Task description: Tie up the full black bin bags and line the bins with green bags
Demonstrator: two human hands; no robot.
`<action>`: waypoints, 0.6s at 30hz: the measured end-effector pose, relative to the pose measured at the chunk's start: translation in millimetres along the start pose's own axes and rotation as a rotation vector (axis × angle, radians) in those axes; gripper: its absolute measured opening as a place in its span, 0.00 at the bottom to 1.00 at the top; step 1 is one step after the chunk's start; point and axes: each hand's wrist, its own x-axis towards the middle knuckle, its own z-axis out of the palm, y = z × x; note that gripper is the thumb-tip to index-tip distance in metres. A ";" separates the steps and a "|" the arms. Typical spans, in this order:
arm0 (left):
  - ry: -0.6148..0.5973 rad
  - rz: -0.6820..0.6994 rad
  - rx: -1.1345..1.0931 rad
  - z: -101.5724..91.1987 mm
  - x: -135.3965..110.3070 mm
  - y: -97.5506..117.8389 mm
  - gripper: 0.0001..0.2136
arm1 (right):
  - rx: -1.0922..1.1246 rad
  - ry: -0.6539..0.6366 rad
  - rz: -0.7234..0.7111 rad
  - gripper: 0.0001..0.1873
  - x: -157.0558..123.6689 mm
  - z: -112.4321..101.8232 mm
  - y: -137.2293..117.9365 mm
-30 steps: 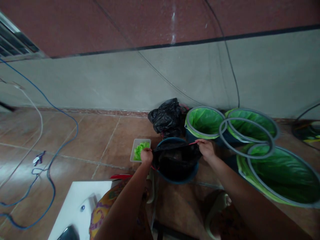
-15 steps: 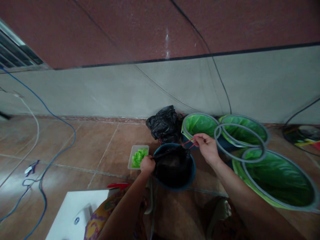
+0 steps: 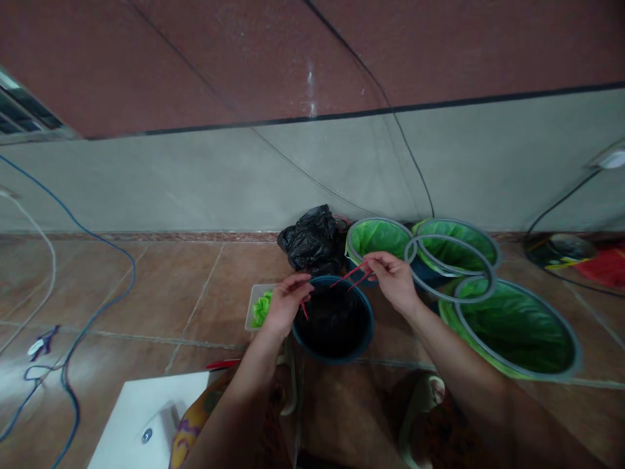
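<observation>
A round blue bin (image 3: 365, 329) lined with a black bag (image 3: 332, 319) stands on the tiled floor in front of me. My left hand (image 3: 286, 303) is pinched on a red drawstring (image 3: 303, 308) at the bin's left rim. My right hand (image 3: 393, 280) is pinched on the red drawstring loop (image 3: 349, 277) above the bin's far right rim. Both hands hover over the bin's opening.
A small tray of green pieces (image 3: 258, 307) lies left of the bin. A crumpled black bag (image 3: 310, 244) sits behind it by the wall. Several green pop-up bins (image 3: 512, 322) with grey rims stand to the right. Blue and white cables (image 3: 68, 352) trail across the floor at left. A white object (image 3: 141, 423) lies near my knee.
Both hands have risen from the bin's rim and come closer together. The red drawstrings are drawn out of the bag's hem, and the bag has sunk into the bin. The camera shifted right.
</observation>
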 end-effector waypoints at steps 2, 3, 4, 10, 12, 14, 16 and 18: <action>-0.043 0.077 0.019 -0.1 -2.5 7.6 0.16 | -0.024 -0.048 0.026 0.23 -1.8 3.9 -3.0; -0.067 0.101 0.061 -0.2 -2.9 9.2 0.15 | -0.042 -0.066 0.043 0.23 -3.0 6.4 -6.0; -0.087 0.113 0.105 -0.2 -2.7 9.5 0.15 | -0.056 -0.078 0.055 0.22 -4.5 9.3 -9.9; -0.096 0.107 0.267 0.4 0.6 7.1 0.17 | 0.057 -0.201 -0.026 0.20 -15.4 31.1 -33.9; -0.086 0.106 0.343 1.3 0.2 8.5 0.16 | 0.051 -0.199 -0.015 0.20 -17.8 36.1 -34.7; -0.074 0.100 0.410 2.3 -0.6 10.7 0.16 | 0.018 -0.196 -0.037 0.18 -18.9 37.9 -33.1; -0.063 0.103 0.470 3.2 -1.4 13.5 0.16 | -0.001 -0.208 -0.075 0.15 -18.8 37.0 -30.9; -0.032 0.116 0.547 3.8 -2.1 17.2 0.16 | -0.004 -0.222 -0.058 0.12 -18.8 35.8 -28.9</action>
